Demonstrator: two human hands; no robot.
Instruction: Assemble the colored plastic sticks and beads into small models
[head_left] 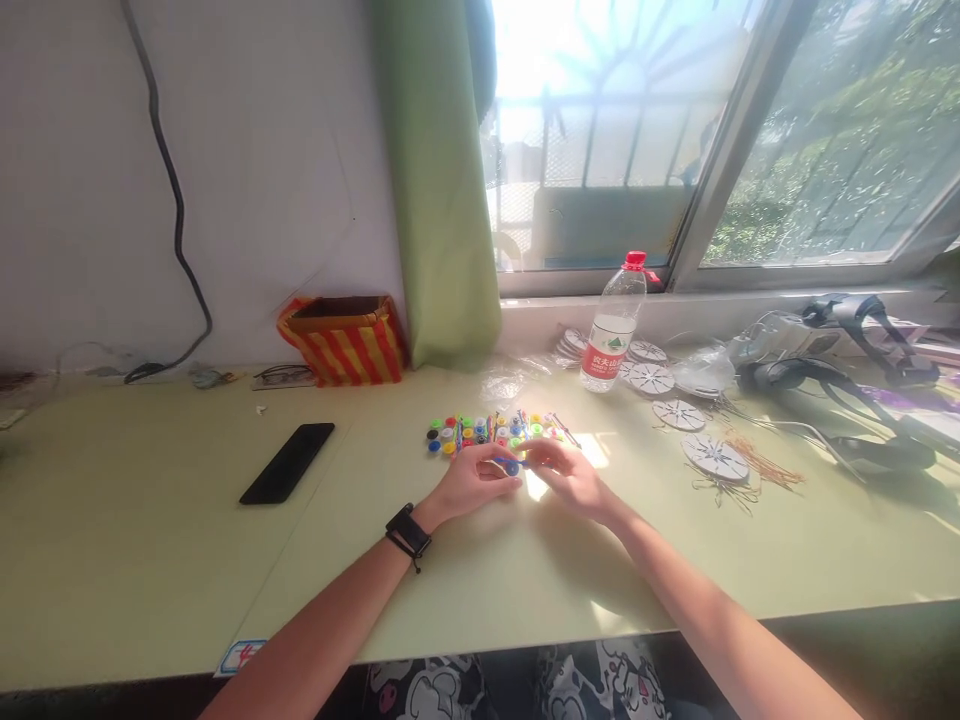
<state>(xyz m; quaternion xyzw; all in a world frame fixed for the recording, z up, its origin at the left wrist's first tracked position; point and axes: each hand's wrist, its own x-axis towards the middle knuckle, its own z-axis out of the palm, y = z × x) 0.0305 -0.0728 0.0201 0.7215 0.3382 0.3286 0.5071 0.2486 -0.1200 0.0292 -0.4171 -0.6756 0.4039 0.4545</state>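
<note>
My left hand (474, 480), wearing a black watch (409, 530), is closed in a pinch at a small blue round piece (512, 468), which looks like a spool. My right hand (568, 476) meets it from the other side, fingertips pinched on a thin blue strand (525, 464) beside the piece. Fingers partly hide both, so finer detail is lost. Just beyond the hands lie rows of small round pieces (448, 434) in many colours, with thin multicoloured bundles (491, 427) between them.
A black phone (288, 464) lies to the left, a striped box (343, 340) behind it. At the back right stands a water bottle (613, 325) among white slotted discs (715, 457). Orange threads (769, 464) and a black strapped device (832, 400) lie further right.
</note>
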